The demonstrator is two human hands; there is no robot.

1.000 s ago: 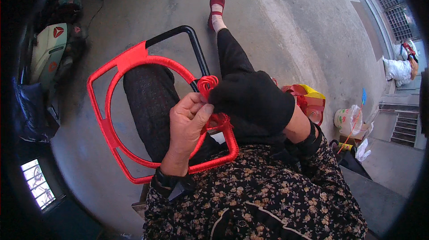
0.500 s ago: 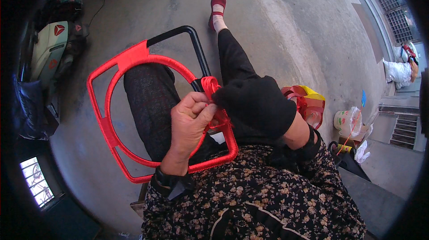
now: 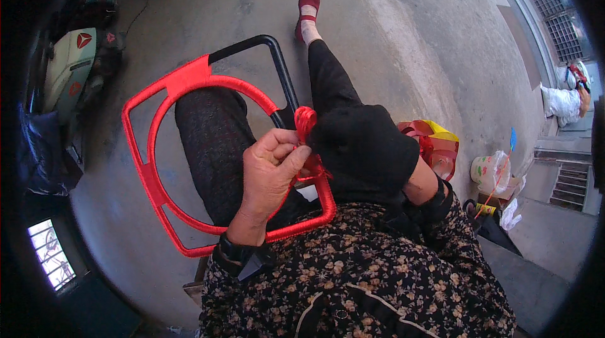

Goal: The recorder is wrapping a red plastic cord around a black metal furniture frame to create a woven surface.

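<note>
Across my lap lies a square metal frame (image 3: 128, 125) with a ring inside it. Most of it is wrapped in red cord; its far right corner is bare black metal. My left hand (image 3: 268, 165), ungloved, is closed in a pinch on the red cord beside the frame's right side. A looped bundle of this red cord (image 3: 305, 122) stands up between my hands. My right hand (image 3: 365, 146), in a black glove, is curled against the bundle, its fingertips mostly hidden. Loose red strands hang below, over the frame's wrapped near right corner.
Right of my leg sits a red and yellow bag (image 3: 441, 143) with red material in it. Farther right are a white bucket (image 3: 488, 173) and a cardboard box. A white and green scooter (image 3: 69, 70) stands at the left. Concrete floor (image 3: 403, 29) stretches ahead.
My right hand has shifted slightly right and turned. The cord bundle now stands more upright and apart from the frame's bare bar. The frame has barely moved.
</note>
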